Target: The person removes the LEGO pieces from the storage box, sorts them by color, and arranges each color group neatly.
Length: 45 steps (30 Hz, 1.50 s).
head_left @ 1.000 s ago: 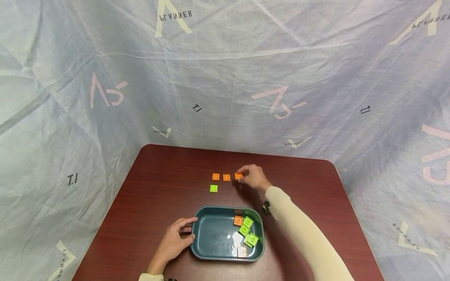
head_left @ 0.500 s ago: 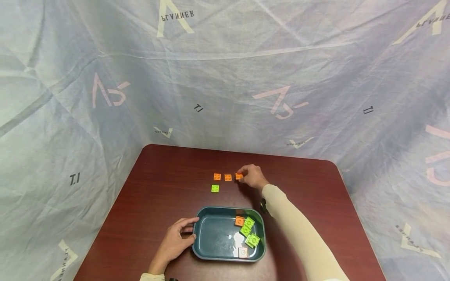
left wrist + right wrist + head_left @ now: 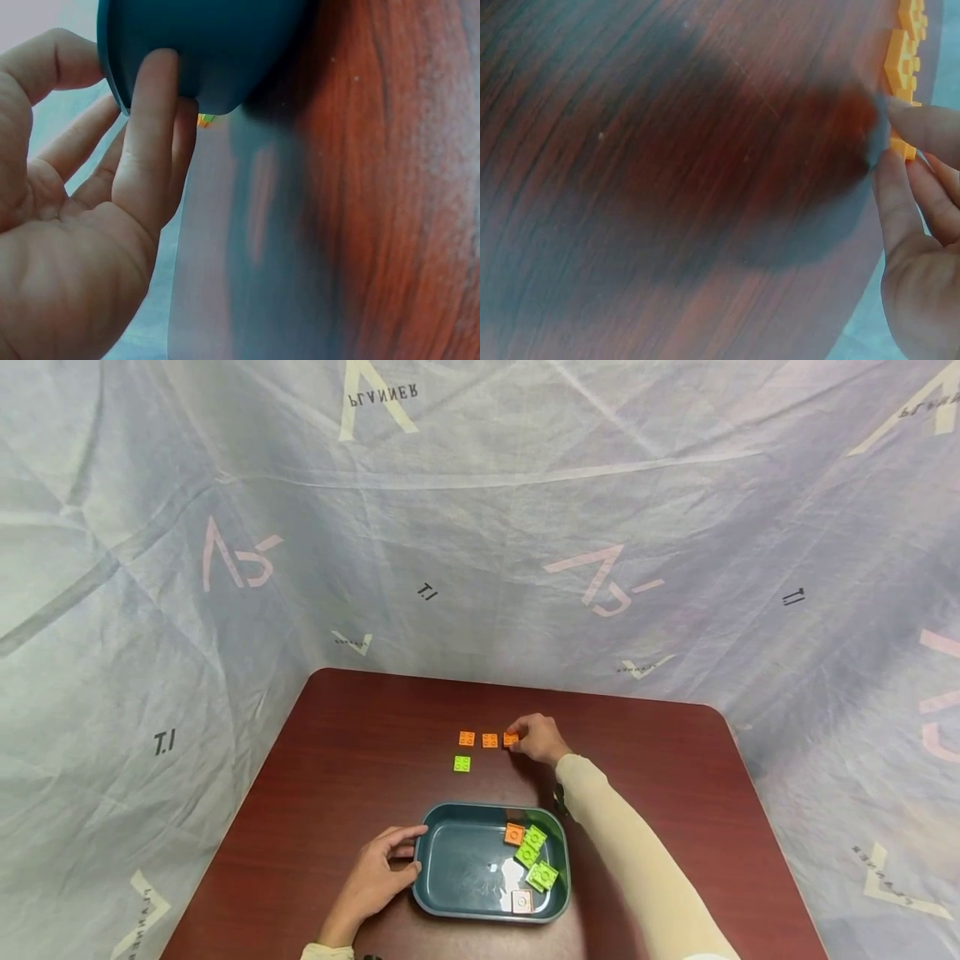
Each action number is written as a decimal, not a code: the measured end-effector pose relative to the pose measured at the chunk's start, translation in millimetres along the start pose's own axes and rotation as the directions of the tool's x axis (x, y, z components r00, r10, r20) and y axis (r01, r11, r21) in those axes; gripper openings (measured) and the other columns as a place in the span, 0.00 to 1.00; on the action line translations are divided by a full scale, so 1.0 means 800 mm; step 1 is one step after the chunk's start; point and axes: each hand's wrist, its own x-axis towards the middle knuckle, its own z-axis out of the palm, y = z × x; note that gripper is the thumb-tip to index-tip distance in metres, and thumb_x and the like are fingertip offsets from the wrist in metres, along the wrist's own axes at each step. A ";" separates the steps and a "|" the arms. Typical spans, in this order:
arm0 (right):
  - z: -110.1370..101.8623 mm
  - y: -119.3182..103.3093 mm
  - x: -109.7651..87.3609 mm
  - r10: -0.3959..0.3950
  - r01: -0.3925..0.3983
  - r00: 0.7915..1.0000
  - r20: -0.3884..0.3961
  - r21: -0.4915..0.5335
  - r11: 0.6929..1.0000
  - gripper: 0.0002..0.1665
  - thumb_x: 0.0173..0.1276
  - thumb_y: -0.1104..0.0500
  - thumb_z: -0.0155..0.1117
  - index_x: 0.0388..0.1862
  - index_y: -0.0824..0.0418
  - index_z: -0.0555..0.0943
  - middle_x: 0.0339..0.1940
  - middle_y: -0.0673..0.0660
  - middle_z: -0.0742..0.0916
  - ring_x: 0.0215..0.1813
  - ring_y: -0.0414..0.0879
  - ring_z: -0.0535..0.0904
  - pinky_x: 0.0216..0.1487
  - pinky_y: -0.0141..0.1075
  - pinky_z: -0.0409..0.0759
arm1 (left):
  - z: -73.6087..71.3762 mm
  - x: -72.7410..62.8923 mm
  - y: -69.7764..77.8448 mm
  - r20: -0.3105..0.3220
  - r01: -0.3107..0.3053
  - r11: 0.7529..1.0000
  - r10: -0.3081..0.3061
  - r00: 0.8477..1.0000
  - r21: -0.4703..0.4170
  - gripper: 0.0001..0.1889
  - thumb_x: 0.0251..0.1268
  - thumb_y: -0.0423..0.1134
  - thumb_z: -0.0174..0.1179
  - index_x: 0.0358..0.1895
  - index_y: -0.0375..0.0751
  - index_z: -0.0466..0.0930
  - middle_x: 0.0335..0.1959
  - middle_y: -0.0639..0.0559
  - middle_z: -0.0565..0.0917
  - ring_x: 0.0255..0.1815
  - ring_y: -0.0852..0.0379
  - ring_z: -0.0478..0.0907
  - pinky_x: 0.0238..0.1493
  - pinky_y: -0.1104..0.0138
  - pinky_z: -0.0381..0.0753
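My right hand (image 3: 542, 739) pinches an orange toy brick (image 3: 511, 740) between thumb and fingers at the right end of a short row. Beside it lie two more orange bricks, the middle one (image 3: 490, 741) and the left one (image 3: 467, 738), studs up. In the right wrist view the pinched brick (image 3: 910, 152) sits low at the table surface, in line with the others. A lime-green brick (image 3: 462, 764) lies just in front of the left orange one. My left hand (image 3: 378, 872) holds the left end of a dark teal bin (image 3: 450, 916), with fingers on its outer wall (image 3: 217, 52).
Inside the bin, at its right side, lie several green bricks (image 3: 527, 855), an orange brick (image 3: 513, 834) and a pale-looking brick (image 3: 522, 902). The reddish-brown table (image 3: 360, 727) ends at hanging grey fabric (image 3: 480, 568) behind and at both sides.
My right hand has shifted the pinched orange brick slightly left, narrowing its gap to the middle one. My left hand stays at the bin. The head view has shifted a little.
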 end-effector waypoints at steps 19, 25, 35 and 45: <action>0.011 0.008 0.000 0.014 -0.014 1.000 -0.027 0.017 1.000 0.16 0.61 0.64 0.82 0.48 0.55 0.92 0.48 0.55 0.93 0.51 0.52 0.87 0.54 0.48 0.88 | 0.001 -0.001 -0.001 0.016 0.000 1.000 0.000 1.000 -0.022 0.27 0.65 0.28 0.70 0.68 0.49 0.83 0.63 0.45 0.84 0.57 0.42 0.85 0.48 0.70 0.86; 0.003 0.011 -0.004 0.027 -0.026 0.999 -0.029 0.058 0.998 0.18 0.61 0.62 0.81 0.51 0.56 0.92 0.50 0.55 0.92 0.54 0.53 0.87 0.54 0.49 0.88 | 0.002 -0.001 -0.001 0.027 -0.001 1.000 0.001 1.000 0.002 0.27 0.66 0.30 0.70 0.68 0.49 0.83 0.63 0.45 0.83 0.58 0.43 0.85 0.48 0.71 0.86; -0.015 0.011 -0.013 0.038 -0.030 0.997 -0.064 0.125 0.992 0.17 0.63 0.58 0.78 0.52 0.54 0.91 0.50 0.54 0.92 0.56 0.55 0.85 0.53 0.51 0.86 | -0.002 -0.001 0.002 0.015 0.001 1.000 -0.001 1.000 0.026 0.27 0.66 0.30 0.70 0.68 0.49 0.83 0.64 0.44 0.83 0.58 0.42 0.85 0.48 0.71 0.86; -0.032 -0.003 -0.032 0.053 -0.033 0.994 -0.093 0.210 0.977 0.22 0.67 0.54 0.78 0.58 0.59 0.89 0.56 0.56 0.90 0.59 0.56 0.85 0.55 0.51 0.86 | -0.001 0.000 0.002 0.021 0.002 1.000 -0.003 1.000 0.026 0.26 0.67 0.31 0.70 0.68 0.49 0.83 0.65 0.44 0.83 0.58 0.43 0.85 0.48 0.71 0.85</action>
